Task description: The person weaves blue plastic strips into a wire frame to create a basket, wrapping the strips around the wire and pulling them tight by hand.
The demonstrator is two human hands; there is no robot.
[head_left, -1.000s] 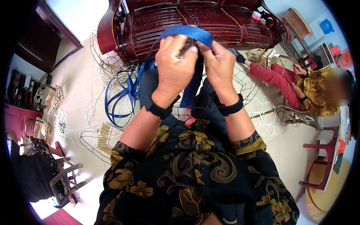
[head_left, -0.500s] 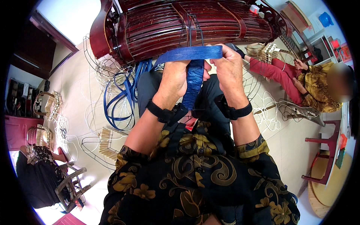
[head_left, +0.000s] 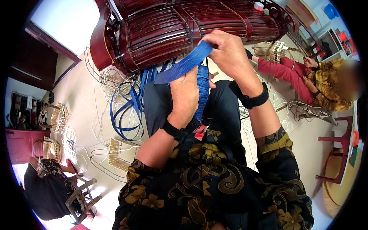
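Ribbon [head_left: 186,64], broad and blue, slants at twelve o'clock, its upper end pinched in the grip of the right hand [head_left: 229,50] toward one o'clock. Nearer centre, the left hand [head_left: 185,96] has its grip wrapped around a blue-bound strip [head_left: 203,85]; loose blue loops [head_left: 134,100] lie toward ten.

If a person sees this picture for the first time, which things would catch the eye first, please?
Probably the bright blue ribbon in the upper middle, its end pinched by the right hand, while the left hand grips the blue-wrapped piece just below. Next might come the dark red wooden bench across the top, then the loose blue loops on the floor, left of the knees.
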